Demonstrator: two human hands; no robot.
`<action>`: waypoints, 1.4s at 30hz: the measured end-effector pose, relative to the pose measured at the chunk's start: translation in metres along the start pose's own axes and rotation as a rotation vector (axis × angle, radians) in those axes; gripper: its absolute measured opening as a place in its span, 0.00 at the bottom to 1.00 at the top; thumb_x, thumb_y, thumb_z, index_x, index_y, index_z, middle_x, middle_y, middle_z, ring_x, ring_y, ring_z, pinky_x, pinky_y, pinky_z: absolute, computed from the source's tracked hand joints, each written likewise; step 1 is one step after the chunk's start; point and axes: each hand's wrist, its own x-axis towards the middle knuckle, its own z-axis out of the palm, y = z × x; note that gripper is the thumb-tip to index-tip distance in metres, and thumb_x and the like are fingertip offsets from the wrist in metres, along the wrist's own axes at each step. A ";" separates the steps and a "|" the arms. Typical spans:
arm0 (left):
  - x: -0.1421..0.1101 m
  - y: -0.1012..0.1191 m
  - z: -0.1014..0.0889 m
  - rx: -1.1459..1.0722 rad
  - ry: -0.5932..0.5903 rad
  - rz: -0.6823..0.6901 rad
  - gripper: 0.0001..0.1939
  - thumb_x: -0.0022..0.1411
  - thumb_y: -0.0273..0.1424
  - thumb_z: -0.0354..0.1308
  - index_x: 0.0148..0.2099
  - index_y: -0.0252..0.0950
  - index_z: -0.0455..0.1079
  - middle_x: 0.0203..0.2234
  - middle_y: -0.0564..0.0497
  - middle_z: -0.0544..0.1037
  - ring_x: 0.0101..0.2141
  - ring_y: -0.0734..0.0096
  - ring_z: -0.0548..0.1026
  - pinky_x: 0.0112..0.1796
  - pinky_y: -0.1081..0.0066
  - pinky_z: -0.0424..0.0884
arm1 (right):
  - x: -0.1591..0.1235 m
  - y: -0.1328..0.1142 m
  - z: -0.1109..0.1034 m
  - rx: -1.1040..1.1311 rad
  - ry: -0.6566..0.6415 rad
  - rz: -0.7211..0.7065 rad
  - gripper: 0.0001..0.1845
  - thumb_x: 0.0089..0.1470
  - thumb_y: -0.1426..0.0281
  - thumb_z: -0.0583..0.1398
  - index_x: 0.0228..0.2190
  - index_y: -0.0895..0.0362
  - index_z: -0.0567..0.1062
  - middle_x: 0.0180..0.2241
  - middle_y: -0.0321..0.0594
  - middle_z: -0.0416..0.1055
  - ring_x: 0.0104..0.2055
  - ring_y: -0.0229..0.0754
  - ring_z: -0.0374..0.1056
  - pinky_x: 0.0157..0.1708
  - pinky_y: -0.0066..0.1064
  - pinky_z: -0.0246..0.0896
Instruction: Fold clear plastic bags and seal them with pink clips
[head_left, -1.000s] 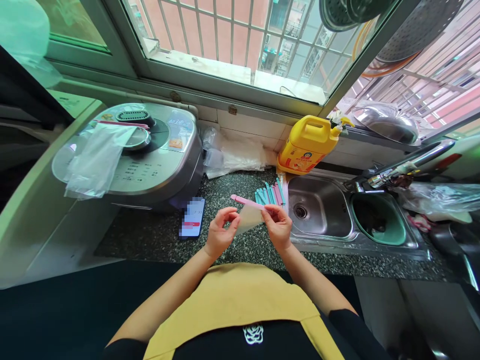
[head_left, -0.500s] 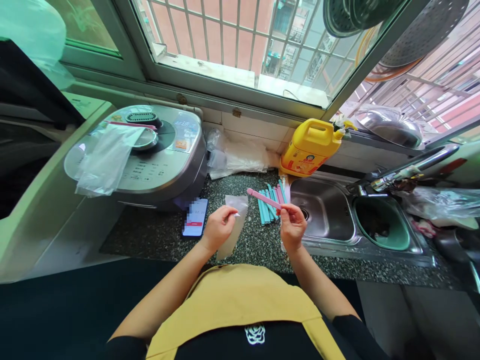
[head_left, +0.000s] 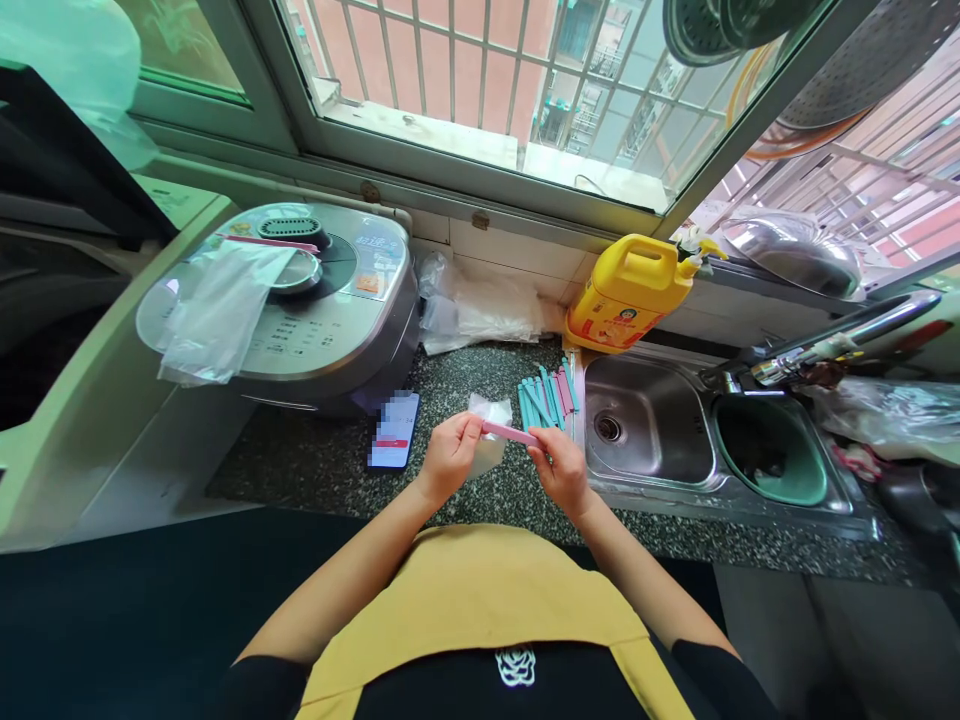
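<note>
The left hand (head_left: 448, 462) is closed in a pinch on one end of a pink sealing clip (head_left: 508, 432) and, with it, the top of a small clear plastic bag (head_left: 487, 440). The right hand (head_left: 559, 470) is pinched shut on the clip's other end, so the stick runs level between the two hands above the front edge of the speckled countertop (head_left: 315, 465). The bag hangs bunched behind and below the clip; whether its mouth sits fully inside the clip cannot be told.

To do this step well, the bag's top should likely lie flat and straight along the clip, with both thumbs pressing evenly from one end to the other so no fold escapes. Keeping the clip level and the bag taut under it would help.

Just beyond the hands, near the sink's left rim, lies a loose heap of teal and pink clips (head_left: 547, 398). The steel sink (head_left: 652, 455) lies to the right, with a yellow detergent jug (head_left: 626, 292) at the counter's back edge. A phone (head_left: 394, 443) lies to the left of the hands, in front of the rice cooker (head_left: 322, 300), which has another clear bag (head_left: 217, 310) draped on its lid. More crumpled plastic (head_left: 480, 315) sits against the back wall.
</note>
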 end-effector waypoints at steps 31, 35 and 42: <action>-0.003 -0.015 0.017 -0.572 0.064 -0.417 0.22 0.47 0.50 0.58 0.24 0.34 0.66 0.19 0.54 0.68 0.22 0.75 0.65 0.27 0.73 0.64 | 0.002 0.005 0.002 -0.043 0.034 -0.170 0.16 0.59 0.73 0.53 0.47 0.55 0.72 0.33 0.44 0.75 0.33 0.42 0.71 0.31 0.35 0.70; -0.004 -0.017 0.018 -0.611 0.069 -0.448 0.22 0.46 0.50 0.60 0.24 0.33 0.67 0.19 0.54 0.69 0.22 0.76 0.64 0.26 0.75 0.62 | 0.001 0.006 0.000 -0.046 0.008 -0.155 0.15 0.59 0.72 0.53 0.46 0.56 0.73 0.33 0.45 0.76 0.33 0.42 0.72 0.32 0.35 0.71; -0.005 -0.017 0.018 -0.639 0.063 -0.438 0.23 0.46 0.50 0.61 0.23 0.33 0.67 0.18 0.54 0.69 0.22 0.76 0.64 0.26 0.75 0.62 | 0.001 0.004 -0.001 -0.075 0.020 -0.175 0.15 0.59 0.73 0.53 0.47 0.56 0.72 0.32 0.44 0.75 0.33 0.42 0.71 0.32 0.34 0.71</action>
